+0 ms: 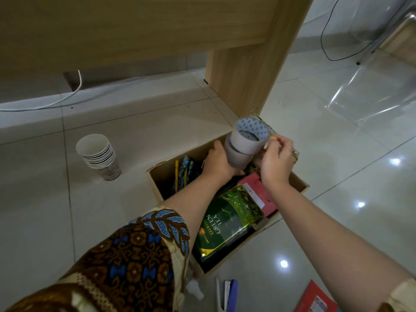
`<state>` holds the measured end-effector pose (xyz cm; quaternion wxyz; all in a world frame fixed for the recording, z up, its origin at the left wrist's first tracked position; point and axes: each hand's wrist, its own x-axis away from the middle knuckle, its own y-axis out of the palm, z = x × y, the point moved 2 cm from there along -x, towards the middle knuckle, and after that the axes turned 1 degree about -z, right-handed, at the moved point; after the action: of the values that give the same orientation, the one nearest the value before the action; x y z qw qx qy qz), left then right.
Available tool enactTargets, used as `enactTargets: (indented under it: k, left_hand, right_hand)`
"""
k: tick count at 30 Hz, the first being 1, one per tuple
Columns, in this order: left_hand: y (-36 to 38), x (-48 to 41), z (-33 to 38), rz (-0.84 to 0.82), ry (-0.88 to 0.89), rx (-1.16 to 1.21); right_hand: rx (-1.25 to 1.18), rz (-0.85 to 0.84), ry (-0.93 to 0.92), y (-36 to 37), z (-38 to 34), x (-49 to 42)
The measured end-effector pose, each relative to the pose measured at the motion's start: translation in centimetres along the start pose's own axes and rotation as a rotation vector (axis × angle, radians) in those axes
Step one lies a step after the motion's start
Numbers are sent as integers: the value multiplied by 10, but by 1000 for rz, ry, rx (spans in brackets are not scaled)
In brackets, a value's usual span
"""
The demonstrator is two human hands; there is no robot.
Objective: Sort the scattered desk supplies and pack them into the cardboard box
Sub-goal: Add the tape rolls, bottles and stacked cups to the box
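An open cardboard box stands on the tiled floor. Inside lie a green tea pouch, a red packet and some blue-and-yellow sachets. Over the box's far end, my left hand grips a stack of grey-white tape rolls from the left side. My right hand pinches the rim of the top roll on the right. The top roll's liner shows blue dots.
A stack of paper cups stands on the floor left of the box. A wooden desk leg rises just behind the box. A blue stapler-like item and a red packet lie near the bottom edge. Cables run along the floor.
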<state>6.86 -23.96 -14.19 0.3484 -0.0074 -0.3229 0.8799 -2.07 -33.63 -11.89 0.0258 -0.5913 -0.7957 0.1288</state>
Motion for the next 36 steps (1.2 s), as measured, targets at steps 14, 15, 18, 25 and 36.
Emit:
enactTargets:
  k: [14,15,18,25,36]
  left_hand:
    - [1,-3,2,217,153,84]
    - [-5,-3,3,213,178,79]
    - [-25,1,6,215,236,63]
    - [-67,10,7,256,266,69]
    - [-45,5,2,197,266,11]
  right_hand:
    - [-54,-178,-161,-12,4,-2]
    - [-58,-173,-196,-16,3,-2]
    - [3,-200,-306,-27,2,-3]
    - [520,-508,-484,-10,15,-8]
    - [-20,-287,-273,4,-21,-18]
